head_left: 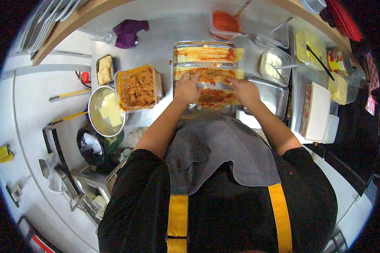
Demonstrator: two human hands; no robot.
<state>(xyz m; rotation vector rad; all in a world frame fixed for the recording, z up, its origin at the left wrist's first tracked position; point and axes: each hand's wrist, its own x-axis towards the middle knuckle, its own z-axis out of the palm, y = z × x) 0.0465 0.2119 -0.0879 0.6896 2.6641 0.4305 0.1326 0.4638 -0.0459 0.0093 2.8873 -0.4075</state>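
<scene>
Both hands work over a shallow steel tray [190, 43], which I take as the centre of the dial, with twelve pointing away from the body. The left hand [188, 88] reaches in from eight, its fingers slightly spread and their tips at the left end of the middle pasta strip [236, 73]. The right hand [245, 92] comes from four, fingertips at the strip's other end. Whether either hand pinches the pasta or merely rests on it I cannot tell; having one at each end would presumably steady a soft, floppy length evenly.

That middle strip lies across the tray's centre, reddish meat sauce along it. The far strip [207, 52] sits at twelve, smeared red, and the near strip [223, 99] at six carries more meat; the parallel rows probably keep each one reachable.

Further out on the table [156, 38], a tub of meat sauce [160, 86] stands at nine, close by, likely for short scooping trips. Beyond it, towards half past eight, a steel bowl [96, 110] holds pale yellow sheets. Just past twelve is a container of red sauce [227, 37], its utensil handle leaning outward, seemingly for easy grabbing. At three, a white-filled tub [263, 69] has a spoon in it.
</scene>
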